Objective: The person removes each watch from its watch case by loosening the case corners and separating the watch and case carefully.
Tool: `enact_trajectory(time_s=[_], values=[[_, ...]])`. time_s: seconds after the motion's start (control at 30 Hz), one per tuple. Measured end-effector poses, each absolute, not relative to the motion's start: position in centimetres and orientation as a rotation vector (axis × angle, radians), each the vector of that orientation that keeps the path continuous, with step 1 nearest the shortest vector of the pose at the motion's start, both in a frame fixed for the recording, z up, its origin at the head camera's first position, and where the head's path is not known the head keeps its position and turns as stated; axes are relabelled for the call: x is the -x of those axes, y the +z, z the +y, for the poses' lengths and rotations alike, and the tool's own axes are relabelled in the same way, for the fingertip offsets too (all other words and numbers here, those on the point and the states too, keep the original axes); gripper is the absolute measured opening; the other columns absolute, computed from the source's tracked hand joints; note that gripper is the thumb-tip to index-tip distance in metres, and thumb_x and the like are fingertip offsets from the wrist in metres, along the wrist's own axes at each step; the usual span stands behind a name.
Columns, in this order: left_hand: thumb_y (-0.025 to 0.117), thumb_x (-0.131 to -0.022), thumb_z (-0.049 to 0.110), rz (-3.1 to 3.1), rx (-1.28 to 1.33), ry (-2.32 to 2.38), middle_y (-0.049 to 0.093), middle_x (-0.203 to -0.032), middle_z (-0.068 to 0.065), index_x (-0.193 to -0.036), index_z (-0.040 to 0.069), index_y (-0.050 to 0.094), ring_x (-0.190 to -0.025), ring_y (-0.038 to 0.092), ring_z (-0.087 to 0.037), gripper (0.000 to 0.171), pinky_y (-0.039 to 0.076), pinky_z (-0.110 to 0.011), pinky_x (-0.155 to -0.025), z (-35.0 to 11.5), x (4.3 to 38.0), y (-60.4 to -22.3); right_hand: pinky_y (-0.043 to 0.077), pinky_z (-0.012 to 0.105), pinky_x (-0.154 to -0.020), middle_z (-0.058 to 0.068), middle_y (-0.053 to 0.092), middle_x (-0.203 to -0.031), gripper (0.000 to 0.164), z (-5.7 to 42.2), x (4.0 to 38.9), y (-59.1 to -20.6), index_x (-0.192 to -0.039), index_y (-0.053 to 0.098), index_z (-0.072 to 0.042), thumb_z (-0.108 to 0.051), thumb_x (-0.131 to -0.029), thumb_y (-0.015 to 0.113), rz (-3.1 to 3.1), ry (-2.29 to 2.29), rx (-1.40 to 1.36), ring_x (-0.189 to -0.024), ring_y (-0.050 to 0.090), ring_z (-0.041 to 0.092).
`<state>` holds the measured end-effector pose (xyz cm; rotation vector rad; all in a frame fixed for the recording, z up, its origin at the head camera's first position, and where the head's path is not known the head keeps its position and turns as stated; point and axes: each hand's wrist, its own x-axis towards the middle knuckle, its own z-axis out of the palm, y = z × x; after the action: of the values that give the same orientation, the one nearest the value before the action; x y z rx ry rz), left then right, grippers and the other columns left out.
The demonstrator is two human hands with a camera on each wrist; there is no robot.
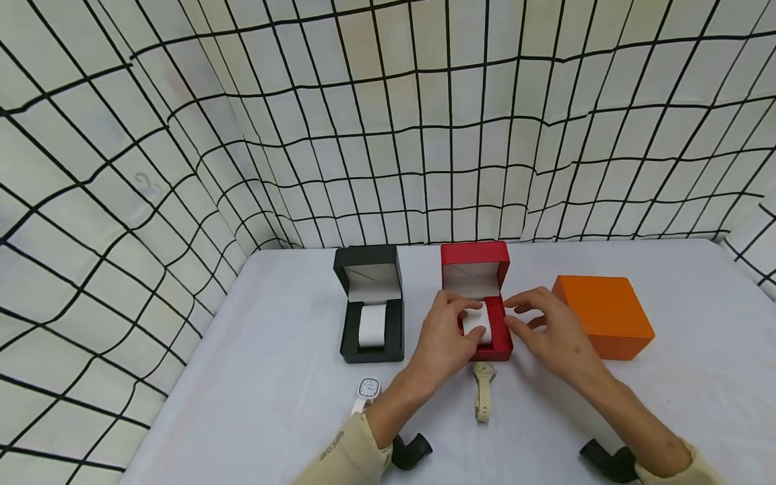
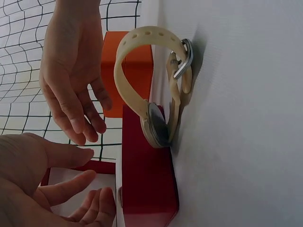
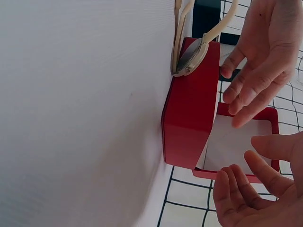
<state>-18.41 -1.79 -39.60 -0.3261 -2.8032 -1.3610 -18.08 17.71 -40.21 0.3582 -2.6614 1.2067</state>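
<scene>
A red watch box (image 1: 500, 330) stands with its lid up, a white cushion (image 1: 477, 322) inside it. Over the box's left side, my left hand (image 1: 441, 340) has its thumb and fingers spread above the cushion, pinching nothing. Just past the right edge hovers my right hand (image 1: 560, 337), fingers loosely bent, with nothing held. In both wrist views the hands' fingers are relaxed and apart. A cream-strapped watch (image 1: 483, 392) lies in front of the red box; its buckled strap (image 2: 124, 85) forms a loop in the left wrist view.
Left of the red box, a black watch box (image 1: 395, 330) stands open with a white cushion. A white watch (image 1: 368, 389) lies near my left forearm. An orange box (image 1: 606, 306) sits to the right. Black grid netting (image 1: 448, 126) rises behind the white table (image 1: 261, 377).
</scene>
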Motion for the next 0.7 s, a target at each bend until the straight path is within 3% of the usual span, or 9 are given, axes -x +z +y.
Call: enact_trajectory(time_s=[0.13, 0.37, 0.7], values=[[0.074, -0.094, 0.011, -2.775, 0.367, -1.424, 0.059, -0.126, -0.007, -0.126, 0.012, 0.073, -0.096, 0.062, -0.017, 0.032, 0.051, -0.017, -0.074, -1.3, 18.4, -39.6, 0.062, 0.029, -0.082, 0.014, 0.069, -0.114, 0.026, 18.0, 18.1, -40.3, -0.117, 0.073, -0.006, -0.004, -0.092, 0.077, -2.636, 1.199, -0.365, -0.105, 0.067, 0.031], [0.073, -0.095, 0.011, -2.759, 0.396, -1.462, 0.06, -0.126, -0.008, -0.125, 0.013, 0.073, -0.087, 0.061, -0.013, 0.03, 0.052, -0.016, -0.071, -0.9, 18.3, -39.6, 0.056, 0.016, -0.081, 0.013, 0.069, -0.114, 0.025, 18.6, 18.0, -40.0, -0.117, 0.073, -0.007, -0.005, -0.093, 0.076, -2.616, 1.189, -0.345, -0.106, 0.066, 0.031], [0.073, -0.096, 0.011, -2.736, 0.413, -1.529, 0.062, -0.124, -0.008, -0.124, 0.013, 0.073, -0.075, 0.057, -0.002, 0.029, 0.052, -0.014, -0.069, -0.4, 18.4, -39.9, 0.052, 0.01, -0.078, 0.01, 0.07, -0.111, 0.021, 19.4, 17.9, -39.5, -0.115, 0.073, -0.01, -0.007, -0.094, 0.075, -2.577, 1.143, -0.327, -0.097, 0.066, 0.025]])
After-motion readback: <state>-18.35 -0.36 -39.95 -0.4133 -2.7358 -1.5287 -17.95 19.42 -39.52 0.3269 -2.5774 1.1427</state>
